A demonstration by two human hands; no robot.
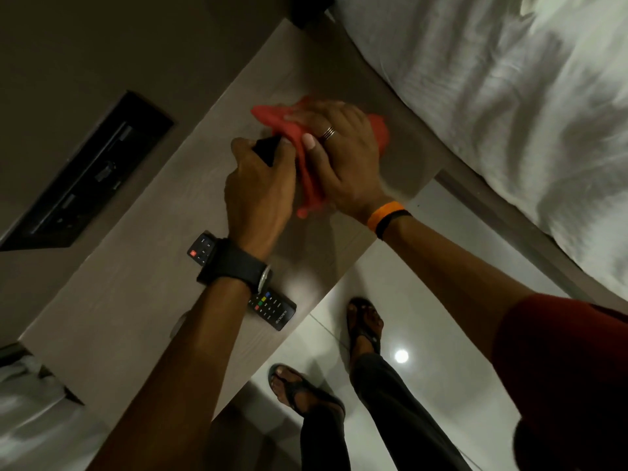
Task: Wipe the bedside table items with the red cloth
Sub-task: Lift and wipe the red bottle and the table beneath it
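Nearest the camera is your left forearm [176, 351], rising from the bottom edge and crossing the pale wood-grain surface [136, 300] that fills the middle of the view. To your right, the white bedding of the bed [509, 113] runs beside that surface. On the wall to your left sits a dark recessed panel [85, 175]. Below, the glossy tiled floor [441, 334] shows your two sandalled feet and a bright spot of reflected light.

Your right forearm comes in from the lower right, under a red sleeve [560, 368], with an orange and black band [387, 217] at the wrist. Your right hand [339, 154] is pressed flat over the red cloth [306, 164], fingers closed down on it, a ring on one finger. The cloth is bunched under and around that hand, above the middle of the surface, and looks blurred.

Your left hand [258, 192] is curled round a small black object [266, 149], only one end of which shows beyond the fingers; what it is cannot be told. The cloth touches that end. A black wristwatch [238, 266] is on your left wrist.

A black remote control [272, 309] lies on the surface under your left wrist, partly hidden by it, its coloured buttons showing, near the edge of the surface closest to you.
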